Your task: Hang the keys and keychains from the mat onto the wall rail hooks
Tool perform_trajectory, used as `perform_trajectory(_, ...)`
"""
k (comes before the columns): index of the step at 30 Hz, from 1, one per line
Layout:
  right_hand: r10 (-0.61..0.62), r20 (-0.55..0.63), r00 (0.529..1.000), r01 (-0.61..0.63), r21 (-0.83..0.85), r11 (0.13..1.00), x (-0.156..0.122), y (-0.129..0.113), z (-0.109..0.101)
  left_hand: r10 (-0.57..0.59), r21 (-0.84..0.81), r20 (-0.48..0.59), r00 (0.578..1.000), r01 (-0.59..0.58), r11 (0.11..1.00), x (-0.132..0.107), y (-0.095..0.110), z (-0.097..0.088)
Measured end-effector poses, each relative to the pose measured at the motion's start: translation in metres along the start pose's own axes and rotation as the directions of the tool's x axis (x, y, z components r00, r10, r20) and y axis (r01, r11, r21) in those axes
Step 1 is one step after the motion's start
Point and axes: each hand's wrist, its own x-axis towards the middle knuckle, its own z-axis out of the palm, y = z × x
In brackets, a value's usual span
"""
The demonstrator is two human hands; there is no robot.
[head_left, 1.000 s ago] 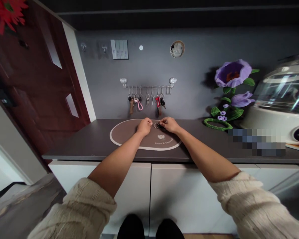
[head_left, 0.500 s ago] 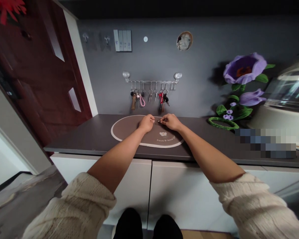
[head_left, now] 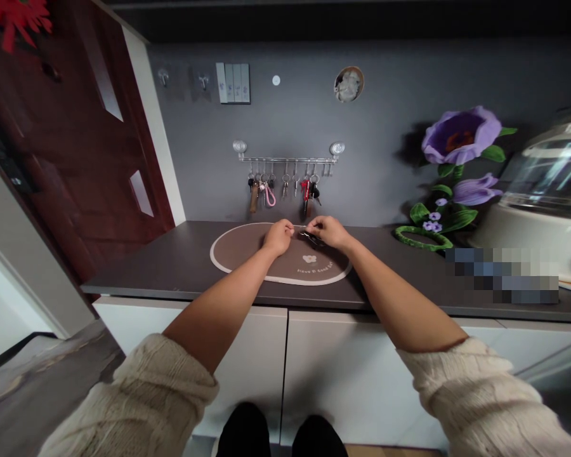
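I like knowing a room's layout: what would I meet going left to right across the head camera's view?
Dark red door, grey wall panel, left hand, small dark item, right hand, large purple flower, domed appliance.

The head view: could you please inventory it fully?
key ring: one, silver, at right hand
mat: one, brown, counter
counter: one, grey, centre
cabinets: several, white, below
rail: one, clear, wall
keys: several, mixed, rail
hooks: two, clear, wall
switch: one, grey, wall
disc: one, white, wall
hole: one, pale, wall
flowers: several, purple, right
appliance: one, white, right
blurred patch: one, bluish, right
door: one, maroon, left
decoration: one, red, top left
hands: two, bare, over mat
sleeves: two, cream, bottom
legs: two, black, bottom
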Motion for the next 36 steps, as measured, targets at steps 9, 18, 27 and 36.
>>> perform_trajectory(9, -0.018, 0.085, 0.996, -0.003, 0.243, 0.97, -0.001, 0.001, -0.001, 0.047, -0.066, -0.021, 0.999, -0.048, 0.997, -0.001, 0.004, 0.0)
perform_trajectory(18, 0.018, 0.082, 0.996, -0.059, 0.541, 0.839, -0.002, 0.001, -0.001, 0.104, -0.091, -0.03, 0.994, -0.107, 0.99, -0.003, 0.008, 0.0)
perform_trajectory(27, 0.07, -0.005, 0.998, -0.05, 0.652, 0.757, -0.002, -0.001, -0.007, 0.164, -0.104, -0.031, 0.986, -0.167, 0.981, -0.004, 0.009, 0.004)
perform_trajectory(36, 0.136, -0.07, 0.988, -0.038, 0.75, 0.66, -0.007, -0.012, -0.012, 0.233, 0.013, -0.014, 0.972, -0.233, 0.972, -0.006, 0.011, 0.009)
